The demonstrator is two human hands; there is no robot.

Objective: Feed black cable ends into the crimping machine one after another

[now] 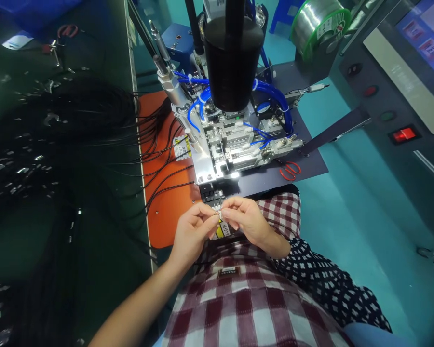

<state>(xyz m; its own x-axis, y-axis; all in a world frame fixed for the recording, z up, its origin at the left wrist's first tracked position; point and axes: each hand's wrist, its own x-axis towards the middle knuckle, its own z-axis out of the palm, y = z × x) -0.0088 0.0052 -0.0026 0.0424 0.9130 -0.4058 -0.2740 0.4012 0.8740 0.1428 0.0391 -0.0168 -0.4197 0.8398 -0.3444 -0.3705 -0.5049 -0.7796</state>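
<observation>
My left hand (192, 233) and my right hand (249, 222) meet fingertip to fingertip, just in front of the machine's near end. Both are closed in a pinch. Between them is a tiny thin piece (218, 211), too small to name. Beneath the fingers lies a yellow and white label (224, 229). Right beyond the fingertips is a small dark metal track (211, 194) at the edge of the silver machine (235, 149). Several black cables (166, 185) run into the machine from the left, over an orange board (162, 221).
A big bundle of black cables (94, 115) lies on the dark table at left. Red-handled scissors (290, 170) rest on the grey plate. A black nozzle (234, 62) hangs above the machine. A green-rimmed wire spool (320, 29) and a control cabinet (386, 96) stand at right.
</observation>
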